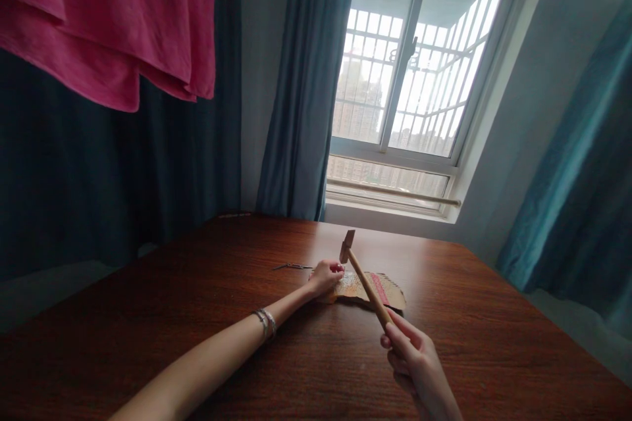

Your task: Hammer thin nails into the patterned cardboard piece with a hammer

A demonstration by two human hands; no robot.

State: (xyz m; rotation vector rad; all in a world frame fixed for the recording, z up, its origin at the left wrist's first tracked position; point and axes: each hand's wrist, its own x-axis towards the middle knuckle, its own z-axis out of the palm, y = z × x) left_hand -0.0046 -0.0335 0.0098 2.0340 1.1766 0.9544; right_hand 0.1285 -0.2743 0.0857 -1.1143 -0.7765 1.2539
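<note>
My right hand point(415, 358) is wrapped round the wooden handle of a hammer point(368, 286). The hammer's head is raised above the table, close to my left hand. Fingers pinched together, my left hand point(326, 277) rests at the left part of a piece of cardboard point(392, 289). Something small may be between those fingertips, but I cannot make it out. The cardboard has ragged edges, a pink-red strip and a pale, orange-speckled area. Left of it lies a thin dark metal tool point(292, 266), partly behind my left hand.
The brown wooden table point(247, 355) runs back to the wall below a barred window point(395, 79). Blue curtains point(306, 92) hang on both sides. A pink cloth point(148, 26) hangs at the upper left. A thin item point(234, 215) lies at the table's far left corner.
</note>
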